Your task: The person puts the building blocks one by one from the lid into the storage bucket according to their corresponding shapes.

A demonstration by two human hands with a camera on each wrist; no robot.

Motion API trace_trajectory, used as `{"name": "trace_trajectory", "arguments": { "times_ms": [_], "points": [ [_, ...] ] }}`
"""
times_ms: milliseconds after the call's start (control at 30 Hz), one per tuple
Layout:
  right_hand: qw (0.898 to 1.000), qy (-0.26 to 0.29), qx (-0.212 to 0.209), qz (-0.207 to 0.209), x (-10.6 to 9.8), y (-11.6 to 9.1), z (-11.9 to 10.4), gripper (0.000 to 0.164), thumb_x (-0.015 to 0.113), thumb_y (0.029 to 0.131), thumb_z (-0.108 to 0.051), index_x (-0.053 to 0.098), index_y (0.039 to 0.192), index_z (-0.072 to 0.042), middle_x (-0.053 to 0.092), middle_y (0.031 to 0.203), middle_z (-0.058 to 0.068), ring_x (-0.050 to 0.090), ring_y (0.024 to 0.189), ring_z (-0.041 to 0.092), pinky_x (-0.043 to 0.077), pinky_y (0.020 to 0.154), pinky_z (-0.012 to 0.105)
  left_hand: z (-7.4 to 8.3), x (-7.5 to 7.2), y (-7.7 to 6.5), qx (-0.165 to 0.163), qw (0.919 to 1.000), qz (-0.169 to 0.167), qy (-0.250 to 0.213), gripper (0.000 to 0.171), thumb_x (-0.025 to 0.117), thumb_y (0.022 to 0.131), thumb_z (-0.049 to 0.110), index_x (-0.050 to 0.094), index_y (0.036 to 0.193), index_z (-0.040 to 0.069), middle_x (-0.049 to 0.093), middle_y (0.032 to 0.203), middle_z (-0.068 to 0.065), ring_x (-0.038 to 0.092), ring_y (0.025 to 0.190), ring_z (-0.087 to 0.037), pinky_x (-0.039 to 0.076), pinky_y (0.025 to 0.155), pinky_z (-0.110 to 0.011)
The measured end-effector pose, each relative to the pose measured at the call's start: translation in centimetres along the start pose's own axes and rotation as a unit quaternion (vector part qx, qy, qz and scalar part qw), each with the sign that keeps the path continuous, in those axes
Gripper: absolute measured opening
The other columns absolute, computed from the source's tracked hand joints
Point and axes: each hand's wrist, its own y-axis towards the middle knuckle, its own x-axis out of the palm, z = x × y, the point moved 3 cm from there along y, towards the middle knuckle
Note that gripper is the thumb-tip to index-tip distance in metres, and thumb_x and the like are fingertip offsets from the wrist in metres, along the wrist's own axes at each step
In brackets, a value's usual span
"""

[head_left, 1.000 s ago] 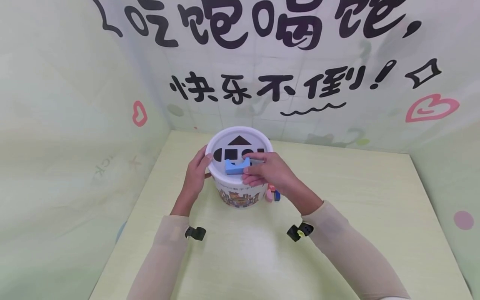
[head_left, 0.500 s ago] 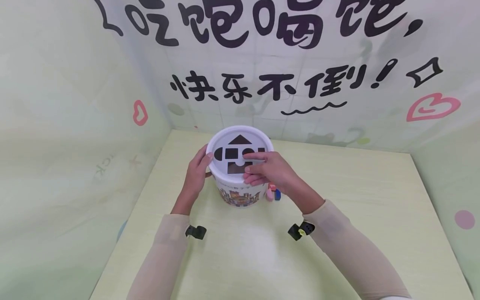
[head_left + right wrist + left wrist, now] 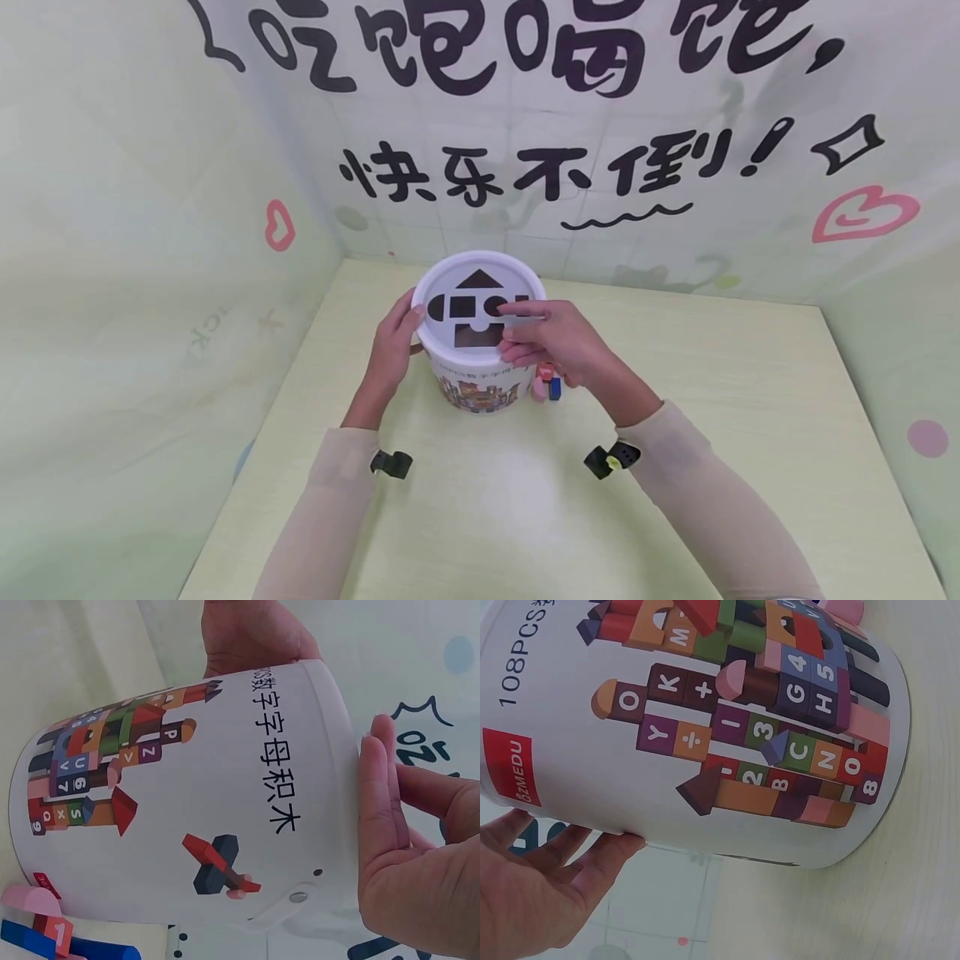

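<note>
A white bucket (image 3: 480, 393) printed with building-block pictures stands upright on the table. Its lid (image 3: 442, 335) has several dark shape-cut holes, including a triangle, a square and an arch-shaped hole (image 3: 477, 337) at the near side. My left hand (image 3: 390, 343) grips the bucket at its left, thumb at the lid's rim and fingers along the wall. Over the lid's right side is my right hand (image 3: 561, 337), holding nothing; its fingers are loosely extended beside the arch-shaped hole. In the right wrist view that hand (image 3: 420, 855) lies right at the lid.
Beside the bucket's right side lie several small blocks: a blue block (image 3: 555, 388), a red block (image 3: 546, 372) and a pink block (image 3: 539, 389). The pale table (image 3: 712, 433) meets a printed cloth backdrop (image 3: 465, 233) behind the bucket.
A blue arch block held by the right hand over the lid one second ago has gone from sight at the arch-shaped hole. The right hand has since shifted slightly right; the left hand stays put.
</note>
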Motion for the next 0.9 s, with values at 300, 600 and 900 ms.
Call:
{"name": "trace_trajectory", "arguments": {
  "times_ms": [300, 600, 900],
  "points": [
    [1.000, -0.004, -0.004, 0.022, -1.9, -0.2, 0.4, 0.038, 0.065, 0.092, -0.012, 0.061, 0.130, -0.009, 0.073, 0.091, 0.015, 0.073, 0.075, 0.023, 0.059, 0.082, 0.044, -0.1, -0.1, 0.2, 0.001, 1.0000, 0.004, -0.003, 0.051, 0.044, 0.101, 0.044, 0.042, 0.148, 0.024, 0.052, 0.140, -0.011, 0.057, 0.116, -0.029, 0.057, 0.087, -0.050],
    [0.999, -0.025, -0.004, 0.041, -3.4, -0.7, 0.8, 0.040, 0.063, 0.094, -0.014, 0.058, 0.133, -0.009, 0.073, 0.093, 0.013, 0.073, 0.078, 0.023, 0.058, 0.086, 0.045, -0.2, -0.1, 0.0, -0.004, 0.9999, 0.007, -0.007, 0.051, 0.045, 0.100, 0.045, 0.043, 0.148, 0.026, 0.054, 0.138, -0.009, 0.059, 0.114, -0.029, 0.058, 0.087, -0.048],
    [0.999, -0.009, 0.003, 0.049, -5.2, -1.2, 1.8, 0.041, 0.061, 0.095, -0.014, 0.055, 0.135, -0.010, 0.072, 0.097, 0.014, 0.072, 0.080, 0.025, 0.060, 0.081, 0.038, -0.2, 0.0, 0.1, -0.001, 0.9999, 0.009, -0.010, 0.050, 0.046, 0.100, 0.043, 0.044, 0.147, 0.026, 0.053, 0.140, -0.013, 0.057, 0.116, -0.028, 0.058, 0.086, -0.048]
  ]
}}
